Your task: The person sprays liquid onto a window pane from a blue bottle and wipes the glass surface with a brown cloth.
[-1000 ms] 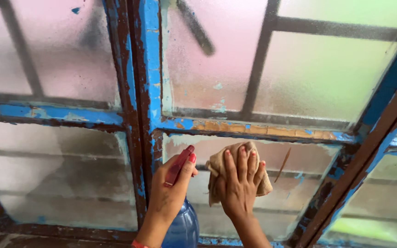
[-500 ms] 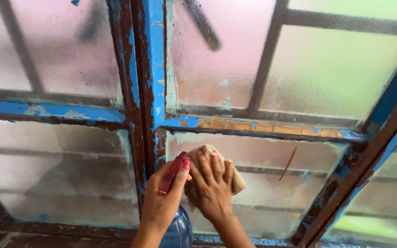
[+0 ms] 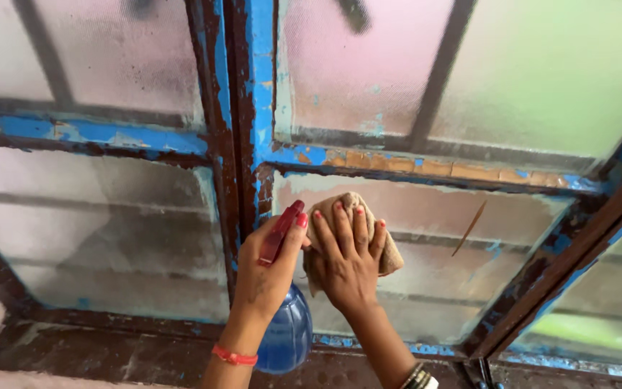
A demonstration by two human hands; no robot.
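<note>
My left hand (image 3: 269, 266) grips a spray bottle with a blue body (image 3: 287, 335) and a red trigger head (image 3: 280, 232), held upright close to the window. My right hand (image 3: 348, 259) presses a tan cloth (image 3: 391, 253) flat against the lower frosted glass pane (image 3: 455, 274), fingers spread over it. The two hands touch side by side near the pane's upper left corner. A thin brown streak (image 3: 469, 228) marks the glass to the right of the cloth.
The window frame (image 3: 246, 108) is worn wood with peeling blue paint, dividing several frosted panes. A dirty left pane (image 3: 102, 230) lies beside the hands. A dark sill (image 3: 109, 353) runs along the bottom. Bars show behind the glass.
My right hand slid the cloth left across the pane toward the spray bottle, then slightly up. The view shifted down, showing more of the sill and my wrists.
</note>
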